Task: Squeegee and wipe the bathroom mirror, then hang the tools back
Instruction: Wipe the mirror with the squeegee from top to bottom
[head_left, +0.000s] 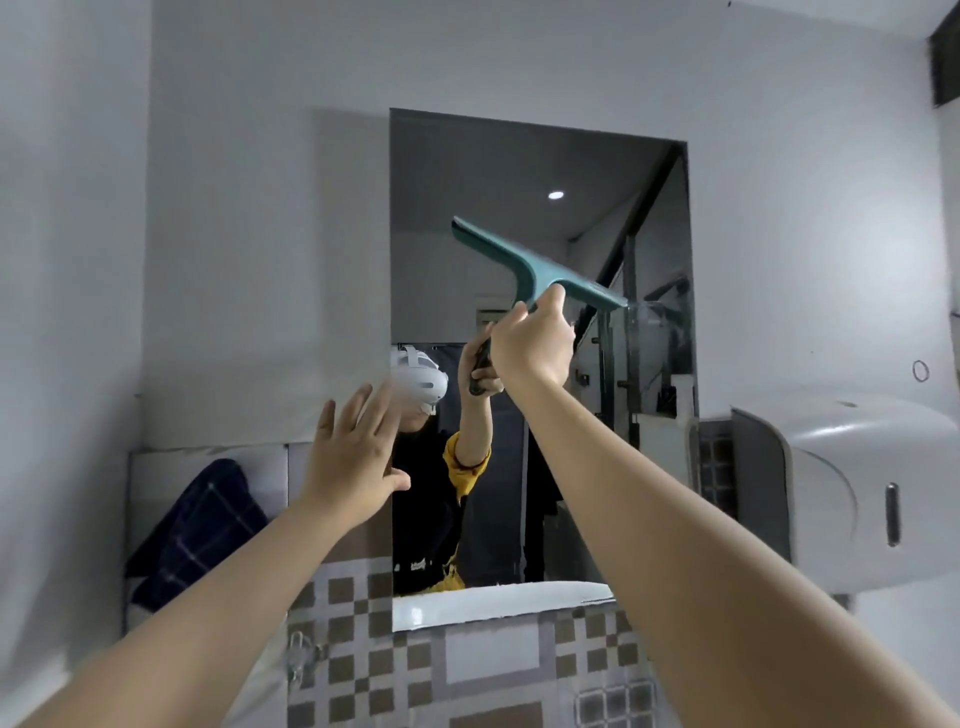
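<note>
1. Head cam, looking up at the wall: right hand (532, 340) is wrapped tight around the squeegee (535, 265) handle, arm stretched up.
2. Squeegee is teal, with the blade tilted so its left end sits higher than the right. It's up against the upper half of the mirror (467, 171), though I can't tell if the rubber actually touches the glass.
3. Left hand (356, 447) is empty, fingers spread wide, raised near the mirror's left edge, down low. Whether it's touching the wall, can't say.
4. Mirror is a tall rectangle on a white wall, and it reflects the person with a white headset and a black top.
5. Left of it, lower down, a dark checked cloth (200, 530) hangs on the wall.
6. Right of the mirror there's a white dispenser (852, 493).
7. Below, checkered brown and white tiles (363, 670).
</note>
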